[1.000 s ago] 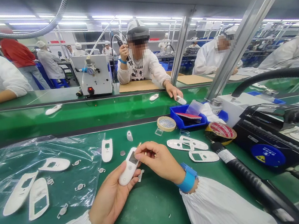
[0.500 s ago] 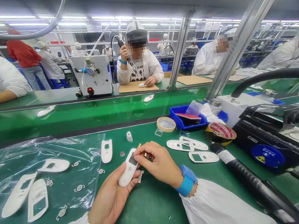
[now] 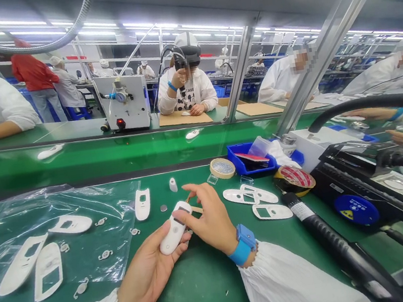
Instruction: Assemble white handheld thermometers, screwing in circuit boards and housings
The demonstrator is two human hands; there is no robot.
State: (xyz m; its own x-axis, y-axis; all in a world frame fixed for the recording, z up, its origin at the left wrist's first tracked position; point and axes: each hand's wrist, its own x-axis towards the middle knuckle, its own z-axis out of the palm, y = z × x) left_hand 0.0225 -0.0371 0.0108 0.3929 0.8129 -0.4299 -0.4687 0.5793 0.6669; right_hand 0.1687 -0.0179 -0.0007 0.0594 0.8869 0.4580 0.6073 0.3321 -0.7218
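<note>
My left hand (image 3: 148, 264) is closed round the lower part of a white handheld device (image 3: 172, 238) with a small dark screen and round buttons. Its thumb lies along the device's left side. My right hand (image 3: 210, 218), a blue strap at its wrist, grips the upper end, thumb over the screen and index finger arched past the tip. A thin pale stick (image 3: 196, 209) shows between the right fingers; its kind is unclear. Beyond the device are a coin cell (image 3: 163, 208), a small white cap (image 3: 173, 185) and a white shell (image 3: 142, 204).
White shells (image 3: 47, 272) and small clip-like parts lie on a clear plastic bag (image 3: 91, 204) at left. More shells (image 3: 272, 211), a tape roll (image 3: 294, 179), a blue bin (image 3: 250, 158) and a black machine (image 3: 349, 189) are at right. Co-workers sit across a green conveyor (image 3: 110, 152).
My right thumb has moved over the screen and the index finger has stretched past the device's tip. The parts on the conveyor have shifted left. A co-worker's hands have appeared at right.
</note>
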